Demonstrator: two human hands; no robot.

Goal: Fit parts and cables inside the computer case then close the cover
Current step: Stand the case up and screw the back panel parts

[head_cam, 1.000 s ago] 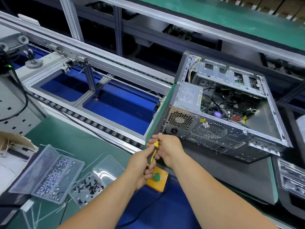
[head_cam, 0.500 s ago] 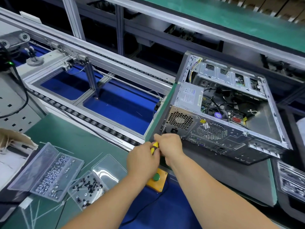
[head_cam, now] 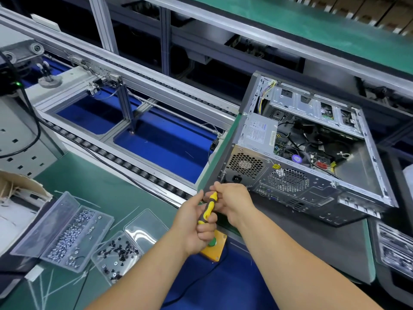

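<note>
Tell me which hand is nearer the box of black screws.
Left. The left hand, gripping the yellow screwdriver, is just right of and above the box of black screws. The right hand sits beyond it, up against the computer case.

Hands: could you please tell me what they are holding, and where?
Left hand grips the yellow-and-grey screwdriver by its handle; right hand pinches its upper end.

Computer case (head_cam: 312,166) lies on its side at right on a pallet (head_cam: 312,242), open side up. Conveyor (head_cam: 138,139) runs left of it. Two screw boxes (head_cam: 67,233) on bench (head_cam: 107,189), near left. Push-button box (head_cam: 215,248) w/ cable just near of case corner.
</note>
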